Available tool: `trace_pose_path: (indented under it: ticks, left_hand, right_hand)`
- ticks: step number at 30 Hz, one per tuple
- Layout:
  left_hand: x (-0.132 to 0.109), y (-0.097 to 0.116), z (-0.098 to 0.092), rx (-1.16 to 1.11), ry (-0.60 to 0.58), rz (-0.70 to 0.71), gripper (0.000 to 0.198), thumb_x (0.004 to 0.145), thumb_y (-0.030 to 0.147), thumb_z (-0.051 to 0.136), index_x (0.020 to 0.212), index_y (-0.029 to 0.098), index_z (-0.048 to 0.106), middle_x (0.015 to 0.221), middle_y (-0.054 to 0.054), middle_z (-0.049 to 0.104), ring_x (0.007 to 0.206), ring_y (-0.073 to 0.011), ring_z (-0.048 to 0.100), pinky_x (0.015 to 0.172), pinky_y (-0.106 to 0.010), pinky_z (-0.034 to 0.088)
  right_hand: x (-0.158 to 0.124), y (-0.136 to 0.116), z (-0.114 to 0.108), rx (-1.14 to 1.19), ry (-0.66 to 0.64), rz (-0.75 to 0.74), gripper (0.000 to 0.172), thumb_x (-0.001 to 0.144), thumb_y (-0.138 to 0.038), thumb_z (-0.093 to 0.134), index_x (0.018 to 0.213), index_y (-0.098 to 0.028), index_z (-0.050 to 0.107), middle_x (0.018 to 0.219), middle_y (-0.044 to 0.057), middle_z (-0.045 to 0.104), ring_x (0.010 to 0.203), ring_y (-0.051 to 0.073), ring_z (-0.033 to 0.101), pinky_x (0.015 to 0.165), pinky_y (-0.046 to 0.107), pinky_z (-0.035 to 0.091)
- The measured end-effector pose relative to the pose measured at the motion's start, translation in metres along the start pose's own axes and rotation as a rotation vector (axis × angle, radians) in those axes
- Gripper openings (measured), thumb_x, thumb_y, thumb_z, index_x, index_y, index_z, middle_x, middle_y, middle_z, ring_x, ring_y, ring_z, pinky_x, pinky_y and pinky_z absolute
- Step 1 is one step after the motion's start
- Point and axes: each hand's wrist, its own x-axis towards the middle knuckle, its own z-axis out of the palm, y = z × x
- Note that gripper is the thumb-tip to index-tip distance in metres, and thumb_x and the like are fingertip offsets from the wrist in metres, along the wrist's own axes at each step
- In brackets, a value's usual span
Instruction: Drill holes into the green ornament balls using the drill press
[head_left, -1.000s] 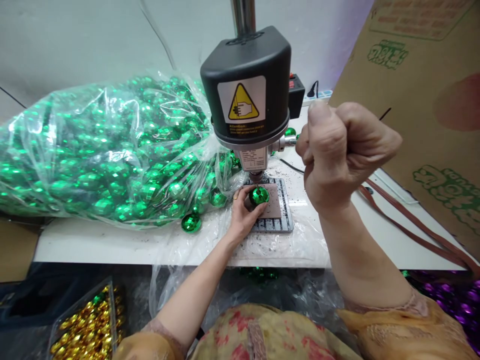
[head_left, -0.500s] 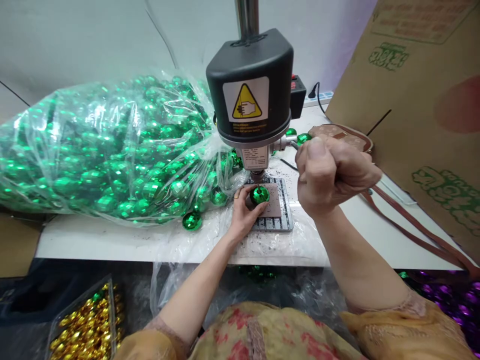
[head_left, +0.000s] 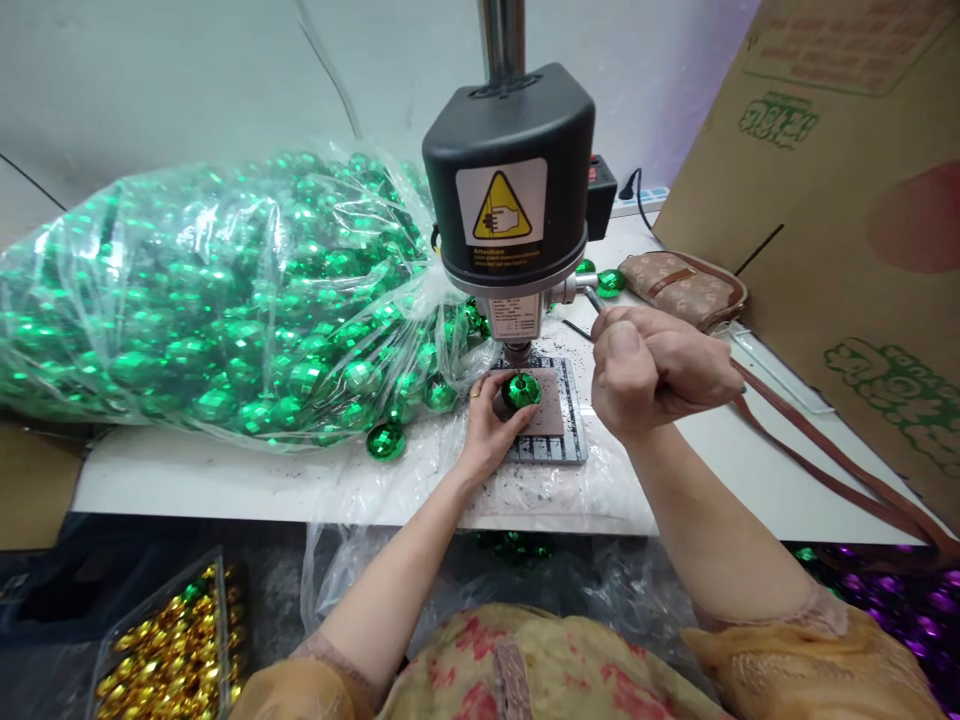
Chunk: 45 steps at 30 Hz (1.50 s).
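Green faceted ball (head_left: 523, 390): located on the pad (head_left: 551, 415) over the drill press base plate (head_left: 574, 445), below the chuck (head_left: 517, 352). Remaining items by size. The white surface (head_left: 187, 480) carries the work. A clear bag (head_left: 210, 280) packed with green balls fills its left part; the gathered plastic lies close beside the left hand and crowds that side. A cardboard carton (head_left: 832, 190) leans in at the right, limiting room there. The black drill press head (head_left: 510, 170), bearing a hand-warning label, stands directly above the work. A clear bin (head_left: 223, 625) of gold balls sits below the surface's front edge, at left. A brown purse (head_left: 675, 288) lies behind the right hand, strap trailing forward along the surface. Right hand (head_left: 660, 370): grip closed around the press lever (head_left: 592, 298), hiding the lever's end. Left hand (head_left: 491, 425): grip clamped on the ball, thumb and fingers at opposite sides. One loose ball (head_left: 385, 440) rests beside the bag; another (head_left: 610, 283) lies near the purse. Smallest noted: a ring (head_left: 475, 393) on the left hand.
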Motion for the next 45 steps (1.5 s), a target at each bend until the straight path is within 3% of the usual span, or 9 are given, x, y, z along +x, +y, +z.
trace_pose_path:
  ticks: [7,15,17,22,26,29,33,39,45]
  left_hand:
    - [-0.001,-0.001,0.001,0.011,0.011,0.001,0.046,0.081,0.034,0.081,0.123,0.025,0.065,0.127,-0.008,0.066,0.130,-0.0286,0.055,0.114,-0.047,0.041]
    - [-0.014,0.012,-0.005,0.064,0.160,0.019,0.041,0.080,0.037,0.080,0.115,0.022,0.064,0.116,-0.008,0.067,0.115,-0.0254,0.063,0.099,-0.042,0.051]
    - [-0.034,0.023,-0.013,0.098,0.152,0.130,0.041,0.080,0.039,0.080,0.113,0.022,0.062,0.107,-0.007,0.068,0.102,-0.0227,0.066,0.089,-0.038,0.054]
    - [-0.108,0.034,-0.038,0.229,-0.271,0.714,0.050,0.081,0.054,0.077,0.113,0.018,0.061,0.087,-0.006,0.068,0.083,-0.0206,0.067,0.073,-0.034,0.057]
    - [-0.146,0.018,-0.063,0.511,-0.309,0.808,0.048,0.088,0.057,0.070,0.116,0.018,0.064,0.105,-0.012,0.072,0.101,-0.0258,0.069,0.084,-0.041,0.061]
    - [-0.141,0.003,-0.093,0.596,-0.056,0.667,0.041,0.091,0.052,0.068,0.119,0.023,0.063,0.112,-0.012,0.070,0.107,-0.0269,0.068,0.088,-0.044,0.061]
    - [-0.105,-0.017,-0.134,0.805,0.366,0.125,0.034,0.091,0.036,0.070,0.124,0.029,0.061,0.111,-0.009,0.065,0.107,-0.0310,0.063,0.097,-0.053,0.053]
    - [-0.074,-0.031,-0.148,0.714,0.221,-0.092,0.036,0.085,0.037,0.075,0.117,0.026,0.065,0.102,-0.007,0.062,0.099,-0.0303,0.062,0.092,-0.047,0.054]
    - [-0.063,-0.010,-0.105,-0.097,0.221,-0.292,0.054,0.083,0.048,0.074,0.127,0.022,0.058,0.121,-0.009,0.067,0.103,-0.0199,0.069,0.091,-0.034,0.057]
  right_hand:
    - [-0.004,-0.007,-0.006,0.025,-0.054,0.042,0.046,0.086,-0.005,0.054,0.059,-0.019,0.020,0.053,-0.006,0.024,0.042,0.004,0.025,0.042,0.026,0.022]
    - [0.054,-0.015,0.017,-0.107,0.010,0.405,0.049,0.090,-0.011,0.062,0.051,-0.021,0.034,0.047,-0.007,0.031,0.041,0.005,0.032,0.046,0.029,0.024]
    - [0.058,-0.013,0.019,-0.140,-0.004,0.444,0.051,0.093,-0.024,0.064,0.053,-0.022,0.032,0.048,-0.007,0.030,0.042,0.005,0.032,0.045,0.028,0.027]
    - [0.053,-0.009,0.019,-0.104,0.019,0.424,0.054,0.090,-0.041,0.065,0.055,-0.021,0.030,0.050,-0.008,0.028,0.043,0.003,0.032,0.046,0.026,0.027]
    - [0.050,-0.006,0.019,-0.049,0.055,0.393,0.054,0.090,-0.032,0.065,0.054,-0.020,0.028,0.050,-0.008,0.030,0.043,0.002,0.035,0.047,0.026,0.026]
    - [0.049,-0.002,0.018,-0.014,0.071,0.372,0.055,0.090,-0.029,0.066,0.052,-0.021,0.026,0.049,-0.007,0.032,0.044,0.004,0.039,0.048,0.027,0.026]
    - [0.049,0.001,0.019,0.022,0.114,0.324,0.057,0.088,-0.025,0.068,0.051,-0.022,0.025,0.046,-0.006,0.031,0.042,0.005,0.035,0.047,0.030,0.023]
    - [0.049,-0.001,0.022,0.030,0.146,0.318,0.055,0.088,-0.016,0.066,0.051,-0.022,0.025,0.046,-0.007,0.029,0.040,0.004,0.033,0.047,0.029,0.020]
    - [0.048,0.000,0.021,0.018,0.140,0.285,0.050,0.086,-0.010,0.063,0.055,-0.023,0.026,0.046,-0.007,0.028,0.039,0.006,0.031,0.045,0.029,0.018]
